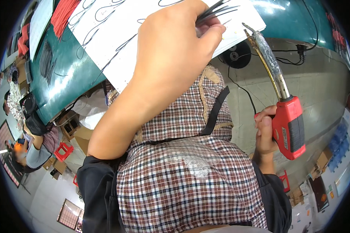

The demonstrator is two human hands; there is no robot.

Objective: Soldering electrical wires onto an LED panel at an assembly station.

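Over the white paper sheets my left hand is closed on a bundle of thin black wires, whose ends fan out past the thumb and fingers. My right hand grips the red and black handle of a soldering gun. Its metal barrel points up and away, with the dark tip beside the near right corner of the paper, apart from the wires. A thin brass-coloured tube runs along the barrel. Several looped black wires lie on the paper to the left of my left hand.
The green table carries a bundle of red wires and a pile of black wires at left. A round black object and black cords are below the table edge. Another person and a red stool are at far left.
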